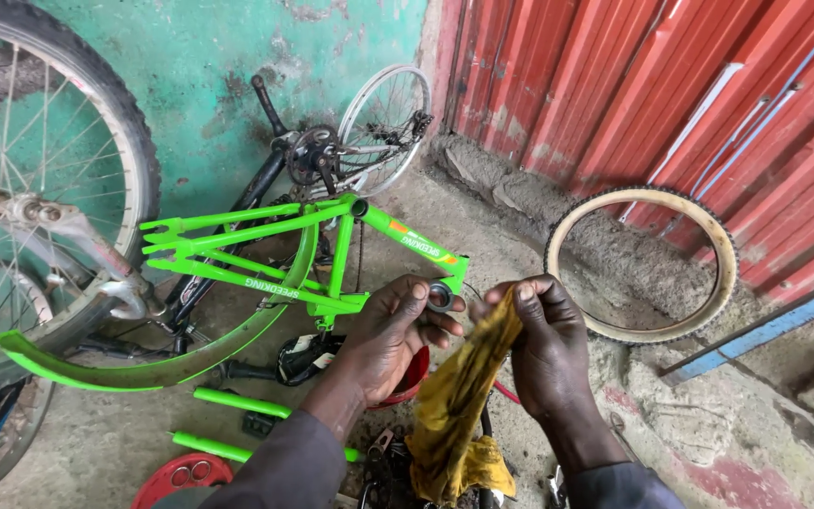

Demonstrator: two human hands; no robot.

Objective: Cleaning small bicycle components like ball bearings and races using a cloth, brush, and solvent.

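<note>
My left hand (383, 335) pinches a small round metal bearing ring (440, 296) between thumb and fingers. Close beside it, my right hand (544, 344) grips a dirty yellow rag (454, 405) that hangs down between my forearms. Both hands are raised in front of a bright green bicycle frame (266, 254) lying upside down on the concrete floor, with a curved green mudguard (153, 368) attached. The ring is held right at the frame's near end.
A large spoked wheel (49, 179) stands at the left. A black bicycle with a small wheel (383, 123) leans on the green wall. A loose tyre (643, 264) rests against red corrugated sheeting. Green tubes (237, 403), a red lid (181, 476) and small parts lie on the floor.
</note>
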